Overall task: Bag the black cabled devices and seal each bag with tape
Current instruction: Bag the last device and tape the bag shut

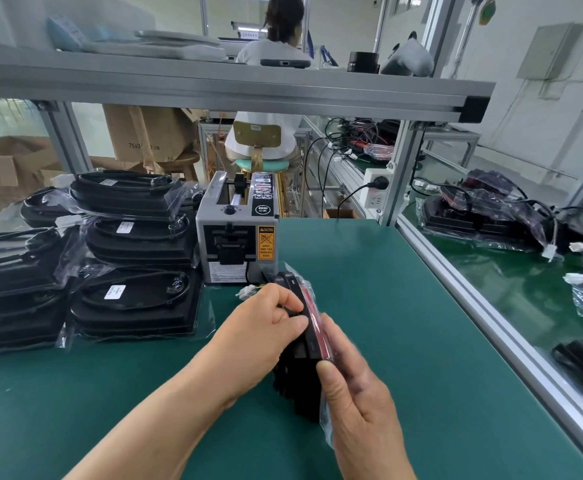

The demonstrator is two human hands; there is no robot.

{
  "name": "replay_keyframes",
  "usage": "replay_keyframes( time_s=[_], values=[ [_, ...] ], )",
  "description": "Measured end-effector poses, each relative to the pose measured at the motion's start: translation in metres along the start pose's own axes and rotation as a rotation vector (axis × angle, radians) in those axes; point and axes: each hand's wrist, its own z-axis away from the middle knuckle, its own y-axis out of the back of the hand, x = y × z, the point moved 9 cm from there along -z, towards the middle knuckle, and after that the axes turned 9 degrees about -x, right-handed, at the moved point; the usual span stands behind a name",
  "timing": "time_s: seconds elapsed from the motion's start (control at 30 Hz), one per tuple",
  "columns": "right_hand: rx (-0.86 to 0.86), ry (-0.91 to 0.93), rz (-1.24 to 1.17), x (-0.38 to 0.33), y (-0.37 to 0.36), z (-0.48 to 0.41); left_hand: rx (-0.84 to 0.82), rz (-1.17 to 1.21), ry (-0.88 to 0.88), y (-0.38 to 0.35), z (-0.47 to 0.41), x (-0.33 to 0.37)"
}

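A black finned device [298, 372] with a red face stands on edge on the green mat, partly inside a clear plastic bag [326, 422]. My left hand [264, 332] grips its upper edge from the left, fingers curled over the top. My right hand [355, 400] holds the device and bag from the right, thumb on the near edge. A white connector [247, 292] on its cable pokes out behind my left hand. The grey tape dispenser [236, 233] stands just beyond the device.
Stacks of bagged black devices [134, 258] fill the left of the mat. Behind an aluminium rail [490, 306], more devices [490, 216] with loose cables lie on the right bench. A shelf beam [234, 88] crosses overhead. Another person sits beyond.
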Motion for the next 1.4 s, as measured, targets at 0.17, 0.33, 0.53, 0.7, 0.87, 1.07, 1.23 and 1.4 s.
replay_keyframes(
  time_s=[0.17,0.33,0.53,0.7,0.87,1.07,1.23,1.4],
  values=[
    [-0.017,-0.008,-0.003,0.004,-0.001,-0.001,-0.011,-0.083,-0.05,-0.001,0.002,0.005],
    [-0.001,-0.026,-0.023,0.007,0.001,-0.001,0.018,-0.023,-0.025,0.0,-0.003,0.0],
    [-0.004,-0.018,0.014,0.005,0.001,0.0,0.0,-0.135,-0.071,0.0,0.002,0.006],
    [0.008,0.007,0.062,0.002,0.004,0.0,-0.049,-0.142,-0.138,-0.005,0.011,0.007],
    [0.002,0.009,0.03,0.0,0.002,0.0,-0.145,-0.126,-0.148,-0.006,0.014,0.001],
    [0.016,0.012,0.054,-0.005,0.003,0.0,-0.178,-0.013,-0.103,-0.007,0.012,-0.003],
    [0.025,0.005,0.022,-0.007,0.005,0.001,-0.131,-0.016,-0.103,-0.008,0.006,-0.003],
    [0.039,-0.007,-0.025,-0.006,0.004,0.001,-0.122,0.017,-0.09,-0.005,0.005,-0.007]
  ],
)
